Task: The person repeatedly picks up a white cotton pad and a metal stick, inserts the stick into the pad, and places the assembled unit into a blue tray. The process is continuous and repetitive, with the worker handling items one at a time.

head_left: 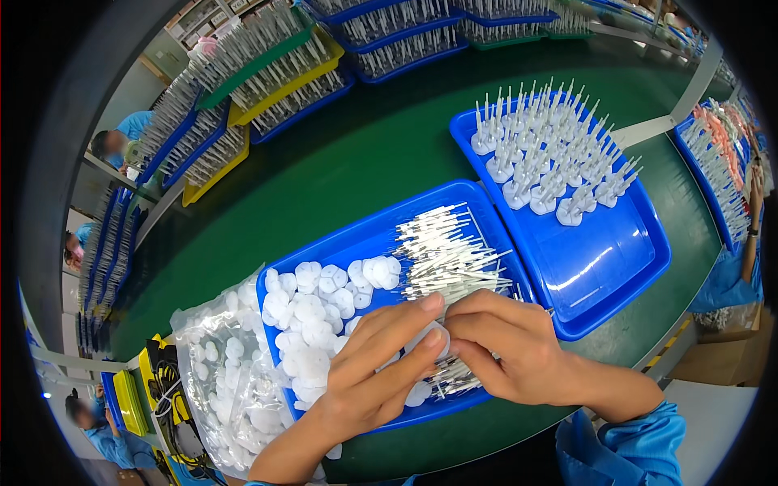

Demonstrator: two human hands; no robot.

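Note:
Over the front of a blue tray [369,253], my left hand [365,368] grips a white scalloped plastic disc [438,341] between thumb and fingers. My right hand [515,348] pinches at the right edge of that disc; whether it also holds a thin stick is hidden by the fingers. Loose white discs [312,320] are heaped in the left part of the tray. A pile of thin white sticks [450,251] lies just beyond my hands. To the right, another blue tray [600,263] holds rows of discs with upright sticks [547,154].
A clear plastic bag [231,381] of discs lies left of the near tray on the green table [365,138]. Stacked trays of stick pieces [267,89] line the far side. Black cables [170,381] lie at lower left. Other people [121,441] sit left; another person's arm [754,211] shows right.

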